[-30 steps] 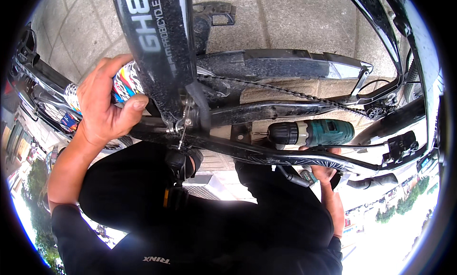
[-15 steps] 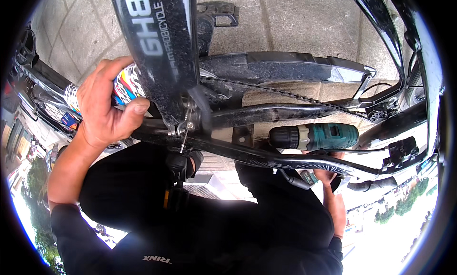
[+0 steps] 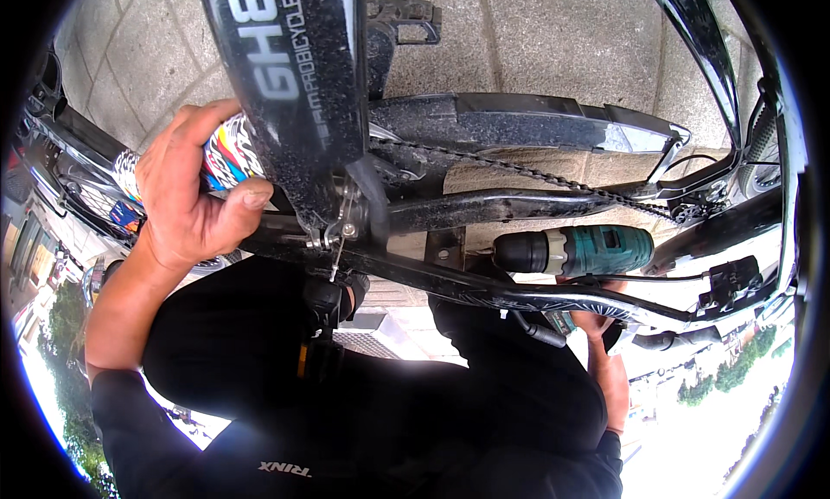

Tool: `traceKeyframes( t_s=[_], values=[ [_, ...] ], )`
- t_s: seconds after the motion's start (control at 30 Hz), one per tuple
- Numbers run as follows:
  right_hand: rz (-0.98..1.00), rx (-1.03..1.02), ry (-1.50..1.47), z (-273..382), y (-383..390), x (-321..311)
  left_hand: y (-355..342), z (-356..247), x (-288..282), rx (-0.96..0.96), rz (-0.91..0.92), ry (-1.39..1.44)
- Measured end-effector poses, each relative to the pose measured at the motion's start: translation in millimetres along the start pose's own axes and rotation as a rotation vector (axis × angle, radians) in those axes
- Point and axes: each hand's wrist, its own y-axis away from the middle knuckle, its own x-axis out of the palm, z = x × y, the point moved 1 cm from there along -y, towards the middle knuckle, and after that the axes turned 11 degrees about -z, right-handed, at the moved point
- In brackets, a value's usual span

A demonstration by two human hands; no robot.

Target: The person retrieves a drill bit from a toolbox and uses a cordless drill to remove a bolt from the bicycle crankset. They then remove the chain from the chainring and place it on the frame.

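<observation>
Big black bike frame (image 3: 311, 101) fills the middle, teal drill (image 3: 609, 247) sits between its lower tubes (image 3: 501, 203), partly hidden right hand (image 3: 590, 323) gripping it, left hand (image 3: 186, 188) wrapped round some colourful patterned tube (image 3: 227, 153).

The drill (image 3: 609, 250) I see is teal, with a cream collar (image 3: 556, 250) and black chuck (image 3: 520, 253). The wrap (image 3: 229, 151) is the loud one: black and white marks, patches of red, yellow and blue. The tube (image 3: 337, 76) is black, speckled pale, lettered in silver; white streaks pattern the black stay (image 3: 588, 298). The shirt (image 3: 389, 451) is black with white letters, the paving (image 3: 566, 45) grey with darker lines.
</observation>
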Motion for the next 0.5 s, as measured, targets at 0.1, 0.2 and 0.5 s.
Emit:
traceKeyframes(
  t_s=[0.1, 0.2, 0.5],
  values=[
    [-0.085, -0.048, 0.092, -5, 15, -1, -3, 6, 4, 0.008, 0.006, 0.037],
    [-0.133, -0.075, 0.080, -31, 20, 3, -1, 2, 1, 0.002, 0.014, 0.003],
    [0.088, -0.024, 0.152, -45, 51, -21, -3, 6, 3, 0.005, 0.004, 0.035]
  ],
)
